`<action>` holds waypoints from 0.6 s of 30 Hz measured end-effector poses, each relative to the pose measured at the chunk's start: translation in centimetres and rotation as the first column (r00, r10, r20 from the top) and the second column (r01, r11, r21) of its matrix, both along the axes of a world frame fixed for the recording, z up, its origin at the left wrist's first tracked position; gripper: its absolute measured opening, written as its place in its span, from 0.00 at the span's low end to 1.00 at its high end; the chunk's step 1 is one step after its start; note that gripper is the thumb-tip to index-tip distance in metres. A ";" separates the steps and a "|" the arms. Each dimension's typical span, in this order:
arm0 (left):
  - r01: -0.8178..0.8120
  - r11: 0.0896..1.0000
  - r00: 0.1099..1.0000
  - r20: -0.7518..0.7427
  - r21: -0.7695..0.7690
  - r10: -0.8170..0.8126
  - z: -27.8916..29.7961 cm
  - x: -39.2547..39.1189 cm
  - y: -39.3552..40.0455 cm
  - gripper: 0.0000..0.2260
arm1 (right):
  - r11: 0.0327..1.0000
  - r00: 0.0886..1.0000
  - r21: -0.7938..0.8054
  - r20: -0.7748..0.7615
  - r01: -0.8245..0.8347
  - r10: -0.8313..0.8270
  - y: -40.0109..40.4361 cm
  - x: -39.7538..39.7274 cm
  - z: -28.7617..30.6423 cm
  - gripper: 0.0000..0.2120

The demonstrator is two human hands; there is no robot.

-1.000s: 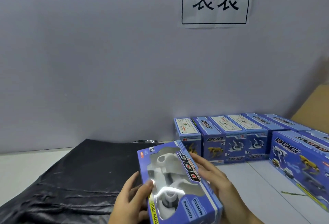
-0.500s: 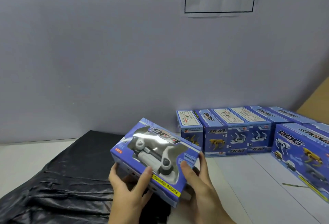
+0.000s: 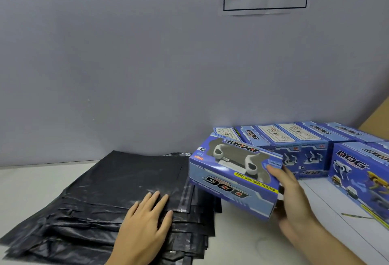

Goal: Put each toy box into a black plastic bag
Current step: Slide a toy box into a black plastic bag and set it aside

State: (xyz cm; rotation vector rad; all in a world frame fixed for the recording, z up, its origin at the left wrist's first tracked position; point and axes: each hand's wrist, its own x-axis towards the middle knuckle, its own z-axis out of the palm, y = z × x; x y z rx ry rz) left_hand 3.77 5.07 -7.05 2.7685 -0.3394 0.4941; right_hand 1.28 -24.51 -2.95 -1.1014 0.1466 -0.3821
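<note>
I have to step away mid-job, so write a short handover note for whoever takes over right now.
Left hand: open, fingers flat on the top of the stack of black bags.
Right hand: grips the held toy box by its right end, above the stack's right edge.
Done: box picked up; no bagged box in view.
Left: open a bag, slide this box in, then do the boxes by the wall.

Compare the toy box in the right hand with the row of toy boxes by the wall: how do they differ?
The held toy box is off the table, tilted, gripped by the right hand; the row of boxes stands on the table by the wall. The held box shows a window with a white toy; the row shows printed ends. All are blue "DOG" boxes.
</note>
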 end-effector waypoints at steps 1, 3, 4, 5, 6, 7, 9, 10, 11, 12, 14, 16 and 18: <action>-0.011 1.000 1.000 0.009 0.010 0.011 0.0 0.0 -0.1 0.24 | 1.000 1.000 -0.009 0.004 -0.006 0.006 -0.5 0.1 0.1 0.11; -0.017 0.999 0.999 0.034 0.034 0.016 0.3 -0.3 -0.2 0.23 | 1.000 1.000 -0.021 -0.011 -0.018 0.018 -1.2 0.2 0.1 0.14; -0.013 0.999 0.999 0.043 0.045 0.011 0.4 -0.4 -0.1 0.23 | 1.000 1.000 -0.023 -0.025 -0.018 0.017 -1.4 0.3 0.2 0.16; -0.007 0.998 0.999 0.048 0.056 0.004 0.7 -0.6 -0.1 0.22 | 1.000 0.999 -0.025 -0.033 -0.013 0.013 -1.6 0.3 0.2 0.17; 0.003 0.998 0.999 0.049 0.066 -0.006 0.9 -0.8 -0.1 0.21 | 1.000 0.999 -0.025 -0.037 -0.007 0.006 -1.7 0.3 0.2 0.18; 0.019 0.998 0.998 0.052 0.067 -0.023 1.2 -1.0 -0.1 0.20 | 1.000 0.999 -0.026 -0.036 0.000 -0.001 -1.8 0.3 0.3 0.18; 0.043 0.998 0.997 0.055 0.038 -0.046 1.8 -1.2 -0.1 0.21 | 1.000 1.000 -0.018 -0.030 0.009 -0.010 -2.0 0.3 0.3 0.18; 0.050 0.998 0.997 0.053 0.026 -0.051 2.0 -1.3 0.0 0.21 | 1.000 1.000 -0.014 -0.028 0.014 -0.014 -2.1 0.3 0.3 0.17; 0.050 0.998 0.997 0.049 0.027 -0.051 2.3 -1.4 0.0 0.21 | 1.000 0.999 -0.010 -0.027 0.019 -0.019 -2.2 0.3 0.3 0.17; 0.048 0.998 0.998 0.050 0.037 -0.050 2.4 -1.4 0.1 0.21 | 1.000 0.999 -0.006 -0.026 0.026 -0.027 -2.2 0.4 0.3 0.16; 0.055 0.998 0.996 0.061 0.041 -0.057 2.6 -1.4 0.1 0.19 | 0.999 0.999 -0.004 -0.030 0.041 -0.041 -2.3 0.4 0.4 0.15; 0.070 0.997 0.994 0.086 0.018 -0.071 2.6 -1.5 0.1 0.14 | 0.999 0.998 -0.020 -0.038 0.044 -0.045 -2.2 0.3 0.3 0.15; 0.077 0.997 0.994 0.082 0.010 -0.077 2.5 -1.7 0.0 0.07 | 0.998 0.997 -0.050 -0.051 0.047 -0.049 -2.0 0.3 0.3 0.15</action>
